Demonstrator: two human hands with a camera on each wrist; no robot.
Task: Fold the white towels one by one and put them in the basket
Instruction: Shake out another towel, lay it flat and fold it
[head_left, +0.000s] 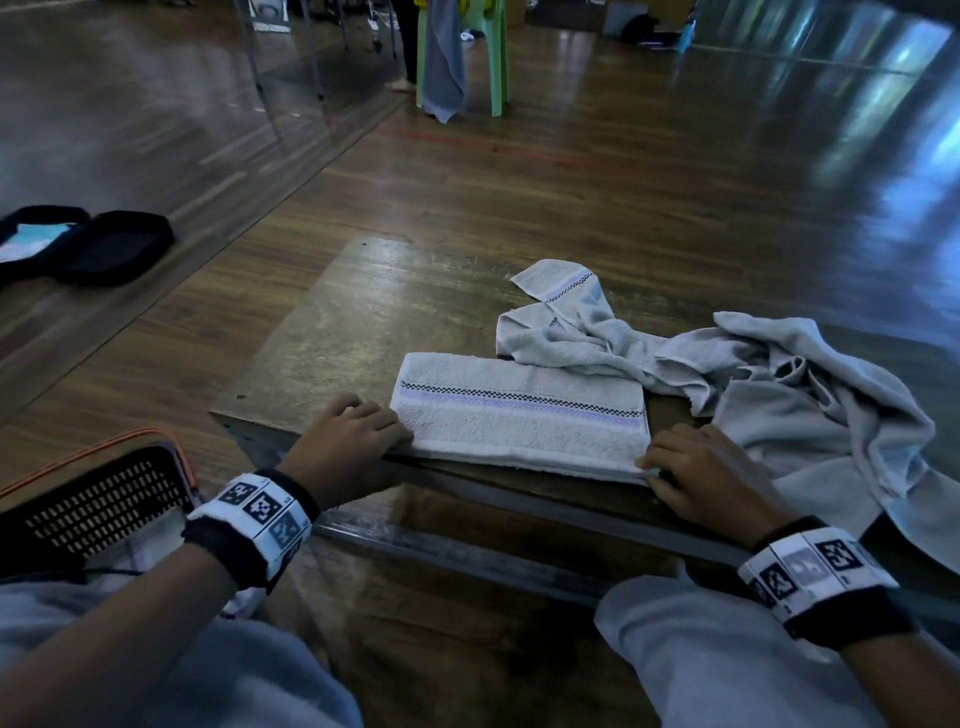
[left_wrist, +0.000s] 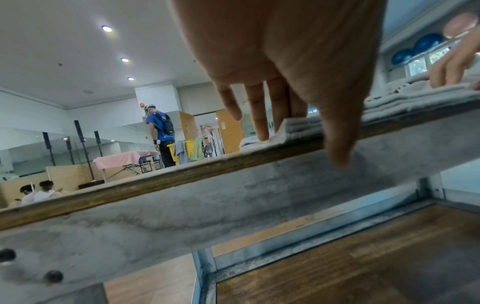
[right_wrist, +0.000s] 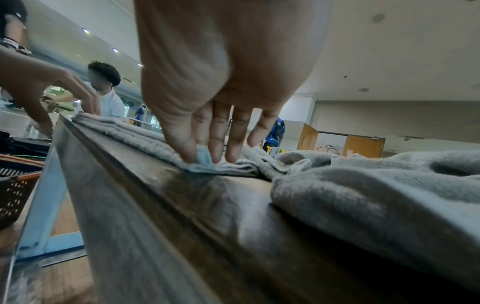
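Note:
A white towel (head_left: 519, 415) with a purple and checked stripe lies folded into a long strip at the near edge of the wooden table (head_left: 337, 322). My left hand (head_left: 363, 431) rests its straight fingers (left_wrist: 262, 127) on the towel's left end (left_wrist: 298, 127), with the thumb hanging over the table edge. My right hand (head_left: 691, 467) pinches the towel's near right corner between thumb and forefinger (right_wrist: 205, 148). The black mesh basket (head_left: 104, 499) with an orange rim stands on the floor at my lower left, with white cloth in it.
Crumpled white towels (head_left: 810, 384) lie heaped on the table's right side, partly hanging over the near edge, and one (head_left: 566, 317) lies behind the folded towel. A black case (head_left: 88, 244) lies open on the floor at left. A green chair (head_left: 493, 57) stands far back.

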